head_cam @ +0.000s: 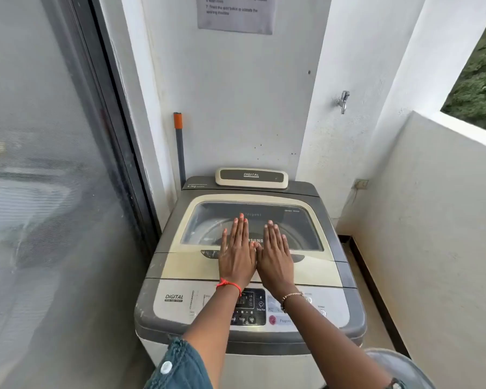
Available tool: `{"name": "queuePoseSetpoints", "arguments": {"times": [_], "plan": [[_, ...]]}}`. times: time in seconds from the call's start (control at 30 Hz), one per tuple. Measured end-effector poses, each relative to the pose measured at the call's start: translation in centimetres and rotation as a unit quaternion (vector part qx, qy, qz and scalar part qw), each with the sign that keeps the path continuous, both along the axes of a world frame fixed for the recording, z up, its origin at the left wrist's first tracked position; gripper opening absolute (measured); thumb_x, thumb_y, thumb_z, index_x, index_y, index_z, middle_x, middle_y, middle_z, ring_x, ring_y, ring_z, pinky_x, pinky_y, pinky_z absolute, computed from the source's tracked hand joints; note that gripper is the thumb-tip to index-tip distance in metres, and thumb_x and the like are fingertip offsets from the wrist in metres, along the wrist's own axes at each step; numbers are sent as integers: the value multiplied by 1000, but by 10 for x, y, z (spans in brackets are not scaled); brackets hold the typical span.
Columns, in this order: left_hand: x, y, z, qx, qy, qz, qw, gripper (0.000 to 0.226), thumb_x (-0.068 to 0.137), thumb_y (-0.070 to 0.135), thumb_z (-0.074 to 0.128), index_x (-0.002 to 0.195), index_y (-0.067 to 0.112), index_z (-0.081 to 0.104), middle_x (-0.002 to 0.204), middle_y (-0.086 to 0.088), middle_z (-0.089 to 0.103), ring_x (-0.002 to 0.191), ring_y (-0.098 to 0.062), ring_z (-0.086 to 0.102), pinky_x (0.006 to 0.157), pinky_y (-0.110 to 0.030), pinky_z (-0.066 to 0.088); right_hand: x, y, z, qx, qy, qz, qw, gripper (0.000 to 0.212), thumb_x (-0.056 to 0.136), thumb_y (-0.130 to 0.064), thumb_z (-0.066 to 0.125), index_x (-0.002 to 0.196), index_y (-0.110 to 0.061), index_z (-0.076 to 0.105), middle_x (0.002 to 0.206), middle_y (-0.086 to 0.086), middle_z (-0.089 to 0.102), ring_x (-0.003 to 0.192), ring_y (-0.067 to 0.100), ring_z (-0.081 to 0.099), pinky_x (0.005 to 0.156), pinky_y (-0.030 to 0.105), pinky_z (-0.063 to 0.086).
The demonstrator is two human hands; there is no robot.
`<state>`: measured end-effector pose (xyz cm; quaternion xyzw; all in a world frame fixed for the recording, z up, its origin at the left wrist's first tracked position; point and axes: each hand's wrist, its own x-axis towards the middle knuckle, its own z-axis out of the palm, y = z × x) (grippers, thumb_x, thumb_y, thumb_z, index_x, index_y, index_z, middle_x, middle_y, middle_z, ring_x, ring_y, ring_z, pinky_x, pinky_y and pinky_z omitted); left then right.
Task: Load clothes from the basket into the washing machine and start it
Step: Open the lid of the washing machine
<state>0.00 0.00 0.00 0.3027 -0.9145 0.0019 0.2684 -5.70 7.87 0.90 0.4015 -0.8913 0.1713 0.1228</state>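
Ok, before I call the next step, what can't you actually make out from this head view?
- Control panel: middle covered by both wrists; button labels blurred.
- Drum contents: lid window is dim, and left hand and right hand lie flat on it.
- Wall notice: top cut off, text blurred.
- Grey rounded object: cut off at the bottom; can't confirm it's the basket.

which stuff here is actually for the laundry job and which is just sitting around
For the job:
washer
lid, shut, with left hand and right hand flat on it
control panel
basket, only an edge shows at bottom right

Just around:
pole leaning in the corner
tap
notice
wall socket
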Motion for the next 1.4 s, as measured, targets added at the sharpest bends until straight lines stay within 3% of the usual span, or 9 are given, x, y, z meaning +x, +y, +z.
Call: {"name": "queuePoseSetpoints", "arguments": {"times": [0.1,0.23,0.3,0.47,0.7,0.83,1.1,1.27,1.4], "plan": [[3,1,-9,35,-7,-6,999,56,90,30,26,137,4,44,145,-10,41,135,-23,37,113,-36,3,1,2,-11,-1,-34,2,999,68,98,-36,-1,126,-1,50,134,12,51,124,21,47,109,34,28],[8,-5,-35,36,-37,-1,999,55,91,32,28,141,7,35,148,-9,37,145,-16,-4,114,-38,6,4,4,-24,20,-36,7,999,65,98,-38,3,128,0,48,135,13,49,126,23,45,110,29,7],[8,-7,-43,29,-36,9,999,55,93,33,27,141,9,36,149,-9,35,144,-14,-10,114,-40,7,4,4,-26,23,-31,8,999,64,98,-37,4,129,0,46,136,14,48,127,24,43,110,29,5],[8,-6,-47,37,-24,1,999,55,100,37,3,144,13,25,152,-8,29,145,-17,-5,114,-42,7,0,6,-28,33,-37,26,998,63,98,-36,4,129,-1,46,137,13,47,129,24,42,111,30,6],[11,-5,-43,50,-25,-19,998,56,99,36,3,146,13,23,154,-7,25,144,-22,7,113,-44,10,-18,13,-36,8,-46,120,992,57,96,-41,18,137,-6,36,145,8,37,136,21,25,112,25,2],[14,-5,-41,60,-35,-41,997,58,98,40,4,147,13,21,156,-4,18,145,-21,6,113,-45,9,-27,14,-39,-35,-71,172,982,64,94,-50,15,132,-8,44,141,7,44,134,20,31,111,20,3],[24,-14,-35,22,-102,-111,988,51,102,41,8,126,20,49,148,1,38,141,-15,24,112,-46,5,-33,7,-33,-120,-139,178,967,31,89,-30,45,100,-6,61,116,9,63,132,19,37,108,19,11],[22,-17,-25,-20,-97,-126,987,33,98,37,27,111,22,53,140,4,46,140,-10,22,115,-42,3,-39,0,-30,-98,-186,166,964,18,90,-15,53,100,-2,58,119,11,60,138,15,24,110,21,-3],[22,-21,-14,-34,-123,-136,982,39,98,38,27,112,19,59,137,5,50,139,-9,28,114,-42,8,-45,-3,-19,-52,-199,152,967,23,88,-20,55,104,-5,59,117,9,62,136,13,29,111,26,1]]}}
